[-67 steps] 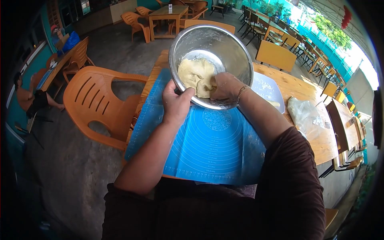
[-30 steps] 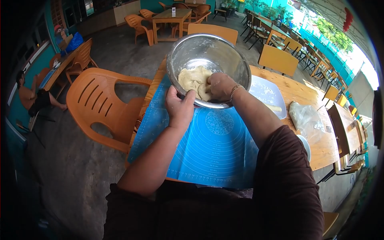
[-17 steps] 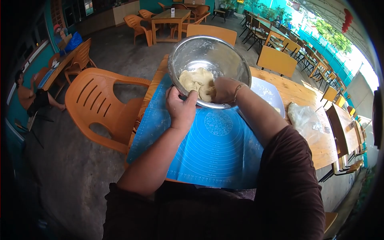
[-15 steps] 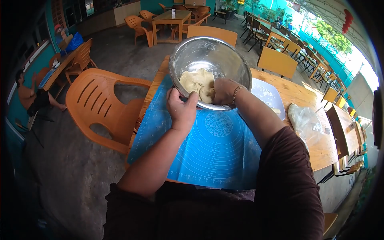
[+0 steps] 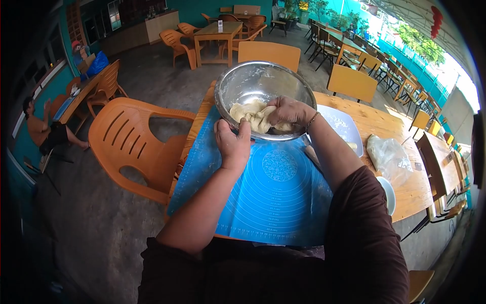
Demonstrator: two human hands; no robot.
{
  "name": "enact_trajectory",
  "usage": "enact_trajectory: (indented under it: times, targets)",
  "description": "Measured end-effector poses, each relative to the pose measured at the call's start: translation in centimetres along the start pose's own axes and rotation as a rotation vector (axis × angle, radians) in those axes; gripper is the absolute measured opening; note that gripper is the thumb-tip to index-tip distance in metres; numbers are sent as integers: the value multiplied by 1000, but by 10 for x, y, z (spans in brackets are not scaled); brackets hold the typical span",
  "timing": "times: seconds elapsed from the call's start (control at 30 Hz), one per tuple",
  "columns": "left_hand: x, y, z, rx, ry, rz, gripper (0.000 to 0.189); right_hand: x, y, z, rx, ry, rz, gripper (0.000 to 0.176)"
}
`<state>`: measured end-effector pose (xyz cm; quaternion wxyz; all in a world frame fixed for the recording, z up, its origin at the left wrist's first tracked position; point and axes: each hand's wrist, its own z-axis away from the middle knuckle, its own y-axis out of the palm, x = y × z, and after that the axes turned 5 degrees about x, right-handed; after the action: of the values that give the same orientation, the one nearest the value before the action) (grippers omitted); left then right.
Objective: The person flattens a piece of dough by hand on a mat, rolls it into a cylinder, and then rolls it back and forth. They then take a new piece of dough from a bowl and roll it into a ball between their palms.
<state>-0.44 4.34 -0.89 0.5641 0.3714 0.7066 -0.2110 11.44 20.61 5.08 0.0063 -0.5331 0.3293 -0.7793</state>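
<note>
A steel mixing bowl [image 5: 263, 76] is tilted toward me above the blue printed mat [image 5: 263, 202]. Pale, sticky dough [image 5: 253, 115] lies in its lower part. My left hand [image 5: 233, 142] grips the bowl's near left rim, thumb over the edge. Inside the bowl my right hand [image 5: 293, 112] has its fingers closed on the dough, pulling up a fold. A bracelet circles my right wrist. Behind my right forearm, the end of a stick-like tool [image 5: 312, 154] shows on the mat.
Right of the bowl are a floury white tray [image 5: 340, 124], a clear plastic bag [image 5: 387, 156] and a white dish [image 5: 387, 195] on the wooden table [image 5: 412, 200]. An orange chair [image 5: 124, 147] stands at the left. A person [image 5: 41, 126] sits at the far left.
My right hand has lifted and folded the dough, with more of the hand showing. The bowl's far rim sits lower in view. The white dish and the stick-like tool have come into sight.
</note>
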Motion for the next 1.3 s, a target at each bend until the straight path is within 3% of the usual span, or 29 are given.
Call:
enact_trajectory:
  times: [0.03,0.07,0.1,0.13,0.23,0.3,0.33,0.4,0.43,0.5,0.53,0.6,0.7,0.8,0.83,0.9,0.93,0.97,1.0,1.03,1.1,1.17,1.3]
  targets:
    - [3,-2,-3,5,7,0,38,3,-2,2,1,-6,27,34]
    - [9,-6,-8,-37,4,-208,42,7,-3,3,-5,-11,27,34]
    - [5,-7,-10,-81,2,-416,46,17,-2,7,-24,29,254,34]
    - [-1,-6,-11,-80,13,-417,46,26,-1,9,-45,70,482,35]
    - [-24,-4,-14,-239,74,-387,60,37,7,6,-30,31,713,39]
    - [-38,-5,-16,-136,267,-847,77,31,4,-3,-19,30,744,38]
    - [-48,-2,-20,-138,271,-847,77,28,2,-6,-3,23,758,38]
    - [-70,5,-38,337,593,-1232,96,23,0,-8,15,12,764,38]
    - [-79,13,-47,334,595,-1238,96,23,-1,-6,22,45,668,41]
    - [-94,36,-60,728,189,-1313,116,21,-6,-2,23,77,575,43]
    - [-82,41,-69,726,200,-1315,116,17,-9,-1,5,66,472,46]
    - [-55,52,-86,899,-109,-1075,129,10,-16,-2,-20,54,371,49]
    - [-44,57,-92,876,-48,-1001,129,1,-21,-6,20,82,162,52]
    - [-41,57,-94,874,10,-1036,120,0,-16,-3,-47,15,-25,39]
    - [-42,58,-96,873,12,-1036,120,3,-16,0,-102,-21,77,33]
    - [-44,61,-98,966,-56,-1062,101,12,-16,8,-162,-55,174,28]
    - [-41,61,-99,971,-53,-1061,101,21,-18,15,-135,-149,506,24]
    - [-37,62,-100,976,-18,-1018,85,24,-18,19,-100,-240,839,23]
    - [-31,62,-102,977,16,-972,70,22,-16,17,-98,-235,842,23]
    - [-21,63,-106,976,17,-967,70,18,-15,14,-210,-226,841,25]
    - [-12,67,-110,974,-2,-1019,48,19,-12,14,-322,-219,844,27]
    - [-14,71,-109,939,-54,-1104,48,26,-10,21,-396,-48,774,28]
    - [-33,76,-99,902,-124,-1279,49,35,-19,30,-394,-65,901,29]
